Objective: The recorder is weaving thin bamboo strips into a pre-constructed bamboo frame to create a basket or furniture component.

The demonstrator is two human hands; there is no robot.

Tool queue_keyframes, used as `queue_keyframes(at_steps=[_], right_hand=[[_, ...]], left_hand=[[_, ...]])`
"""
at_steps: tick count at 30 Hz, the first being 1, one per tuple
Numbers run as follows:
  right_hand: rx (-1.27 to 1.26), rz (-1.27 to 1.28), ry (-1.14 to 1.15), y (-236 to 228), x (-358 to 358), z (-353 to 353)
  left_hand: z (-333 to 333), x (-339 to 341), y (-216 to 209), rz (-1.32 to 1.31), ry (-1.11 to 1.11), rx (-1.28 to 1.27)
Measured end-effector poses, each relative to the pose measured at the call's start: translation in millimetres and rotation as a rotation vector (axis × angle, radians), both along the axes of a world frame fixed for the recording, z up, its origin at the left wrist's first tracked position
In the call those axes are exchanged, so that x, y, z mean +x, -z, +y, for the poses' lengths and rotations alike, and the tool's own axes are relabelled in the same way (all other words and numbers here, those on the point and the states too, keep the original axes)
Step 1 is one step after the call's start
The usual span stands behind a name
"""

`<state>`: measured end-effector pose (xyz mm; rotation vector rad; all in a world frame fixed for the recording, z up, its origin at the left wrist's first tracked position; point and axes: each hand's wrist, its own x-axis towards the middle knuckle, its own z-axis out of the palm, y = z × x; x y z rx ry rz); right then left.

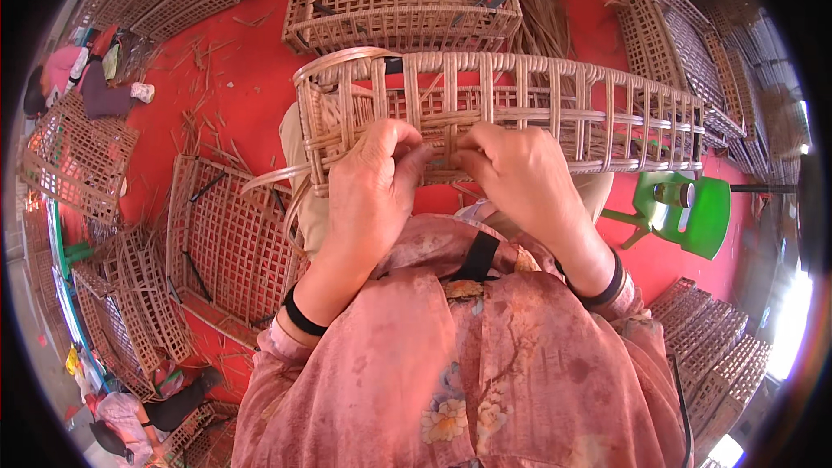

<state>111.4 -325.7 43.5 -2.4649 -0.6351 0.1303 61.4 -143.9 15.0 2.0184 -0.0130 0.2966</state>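
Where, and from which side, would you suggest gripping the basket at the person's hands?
Probably the long wrapped edge, from the far side: it looks free, with open gaps to reach through, while the left hand and right hand occupy the near side.

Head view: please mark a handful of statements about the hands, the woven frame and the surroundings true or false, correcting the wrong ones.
1. The left hand and right hand are both at the same woven frame. True.
2. A container sits on a green stool. True.
3. The stool stands on the person's left. False: it is on the right.
4. Both wrists are bare. False: each has a dark band.
5. The floor is red. True.
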Motion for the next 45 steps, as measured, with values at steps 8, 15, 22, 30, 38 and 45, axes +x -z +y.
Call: queue_keyframes(at_steps=[8, 15, 22, 30, 38, 45], right_hand=[[0.167, 0.015, 0.206, -39, -24, -53], [-0.036, 0.064, 0.172, -4, -3, -53], [-0.176, 0.030, 0.009, -3, 18, -64], [0.138, -0.126, 0.161, -5, 0, -83], [0.299, 0.046, 0.423, -39, -13, -125], [0.111, 0.077, 0.388, -4, 6, -122]], left_hand=[[-30, 20, -10, -0.182, 0.358, -0.039], [-45, 7, -13, 0.034, 0.104, 0.058], [-61, 28, 0, -0.087, 0.190, 0.111], [-74, 33, -6, -0.319, 0.179, 0.222], [-107, 49, -15, -0.039, 0.441, -0.212], [-103, 37, -17, -0.033, 0.224, 0.154]])
